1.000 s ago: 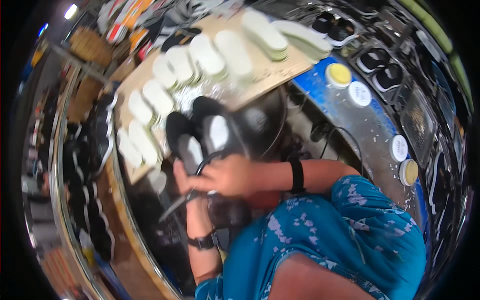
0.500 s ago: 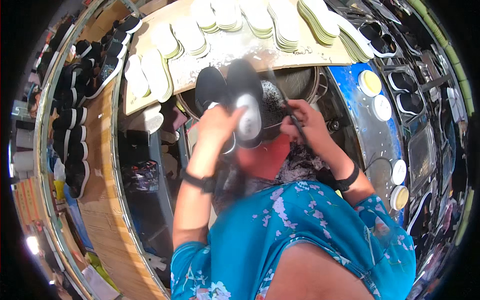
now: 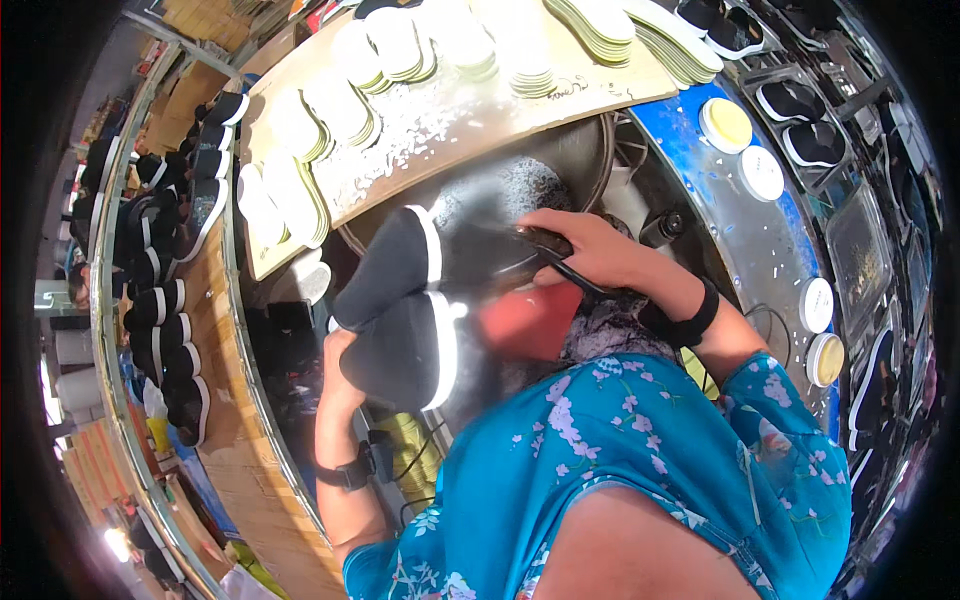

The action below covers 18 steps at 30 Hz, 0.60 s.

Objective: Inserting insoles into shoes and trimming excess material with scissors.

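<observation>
A pair of black slip-on shoes, the upper shoe [image 3: 385,265] and the lower shoe [image 3: 392,352], is held on its side with white soles facing right. My left hand [image 3: 345,368] is closed round them at their left end, its fingers mostly hidden behind the black uppers. To the right of the soles, my right hand [image 3: 590,250] grips a dark-handled tool [image 3: 578,276]; its thin front part points left and is blurred, so its exact kind is unclear. A red cloth or pad [image 3: 530,322] lies below the tool, over my lap.
Ahead, a board [image 3: 420,165] carries several stacks of white insoles [image 3: 395,45] and white scraps. Under its edge sits a round metal basin [image 3: 606,165] with white bits inside. Jar lids [image 3: 762,173] stand on the blue-edged metal bench at right. Black shoes [image 3: 185,400] line the left shelf.
The shoes have moved left and nearer, turning from sole-up view to lying sideways. My right hand has shifted slightly left, and its tool has swung from pointing up to pointing left.
</observation>
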{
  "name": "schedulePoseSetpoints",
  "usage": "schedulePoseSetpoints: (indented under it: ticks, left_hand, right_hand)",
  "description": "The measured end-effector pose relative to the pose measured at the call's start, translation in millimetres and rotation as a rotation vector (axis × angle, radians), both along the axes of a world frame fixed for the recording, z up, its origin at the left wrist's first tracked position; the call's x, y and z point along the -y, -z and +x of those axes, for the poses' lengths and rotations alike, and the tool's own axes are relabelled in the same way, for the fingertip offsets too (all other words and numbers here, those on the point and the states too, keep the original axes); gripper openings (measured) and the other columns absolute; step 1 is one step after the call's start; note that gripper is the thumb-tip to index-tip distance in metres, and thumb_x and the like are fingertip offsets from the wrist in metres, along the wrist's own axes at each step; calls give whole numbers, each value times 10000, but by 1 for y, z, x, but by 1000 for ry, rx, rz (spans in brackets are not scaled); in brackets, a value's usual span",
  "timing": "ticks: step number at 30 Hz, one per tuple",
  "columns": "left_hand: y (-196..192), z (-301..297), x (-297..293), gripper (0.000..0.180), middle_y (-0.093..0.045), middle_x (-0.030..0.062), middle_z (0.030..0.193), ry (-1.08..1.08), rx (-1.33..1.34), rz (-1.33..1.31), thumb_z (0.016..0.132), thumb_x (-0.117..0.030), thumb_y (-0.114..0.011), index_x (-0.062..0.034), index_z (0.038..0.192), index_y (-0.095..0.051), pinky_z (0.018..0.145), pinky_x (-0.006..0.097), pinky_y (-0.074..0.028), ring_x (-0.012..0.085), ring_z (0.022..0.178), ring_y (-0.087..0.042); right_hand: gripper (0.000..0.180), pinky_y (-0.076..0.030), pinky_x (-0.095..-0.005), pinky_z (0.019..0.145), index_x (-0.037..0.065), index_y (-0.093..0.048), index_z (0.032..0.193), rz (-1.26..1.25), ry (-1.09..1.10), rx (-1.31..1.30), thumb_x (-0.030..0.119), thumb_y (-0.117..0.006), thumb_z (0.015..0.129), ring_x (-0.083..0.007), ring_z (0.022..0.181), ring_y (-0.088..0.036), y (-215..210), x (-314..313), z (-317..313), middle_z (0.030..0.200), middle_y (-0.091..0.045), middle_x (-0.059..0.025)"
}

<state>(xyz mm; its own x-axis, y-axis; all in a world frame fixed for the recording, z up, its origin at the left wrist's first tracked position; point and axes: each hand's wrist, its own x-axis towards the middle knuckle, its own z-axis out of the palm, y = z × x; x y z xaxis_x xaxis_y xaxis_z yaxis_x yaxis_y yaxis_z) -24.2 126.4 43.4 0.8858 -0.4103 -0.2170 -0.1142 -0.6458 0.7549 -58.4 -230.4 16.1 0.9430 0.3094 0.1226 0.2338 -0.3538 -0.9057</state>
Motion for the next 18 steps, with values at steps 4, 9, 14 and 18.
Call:
schedulePoseSetpoints:
  ticks: [4, 9, 14, 18]
  left_hand:
    - [-11, -24, -2, 168, -657, 112, 754, 10, 230, -40, 691, -82, -580, -1, 815, -660, 638, 301, -475, 194, 702, -637]
    - [-13, -24, -18, 156, -659, 124, 775, 49, 126, -30, 660, -66, -592, 1, 780, -666, 650, 300, -472, 204, 721, -641]
    - [-10, -19, -19, 173, -649, 143, 810, 104, 127, 5, 644, -49, -585, 14, 789, -657, 677, 305, -468, 224, 738, -627]
    - [-1, -19, -12, 187, -642, 159, 797, 139, 51, -29, 639, -37, -574, 21, 800, -650, 681, 305, -465, 248, 735, -621]
  right_hand:
    - [631, -451, -353, 802, 88, -507, 1162, -65, -76, 42, 293, -761, 621, -286, 942, -583, -17, -8, 6, 1004, -596, -139]
    - [662, -455, -364, 797, 95, -521, 1167, -263, -50, -20, 324, -756, 592, -302, 931, -575, -25, -11, 0, 1001, -590, -143]
    - [633, -455, -372, 779, 95, -529, 1158, -249, -14, 1, 327, -729, 604, -318, 920, -564, -21, -15, -4, 975, -581, -144]
    - [545, -465, -385, 724, 111, -540, 1139, -411, -8, 37, 308, -694, 655, -328, 855, -577, -14, -16, -5, 914, -596, -132]
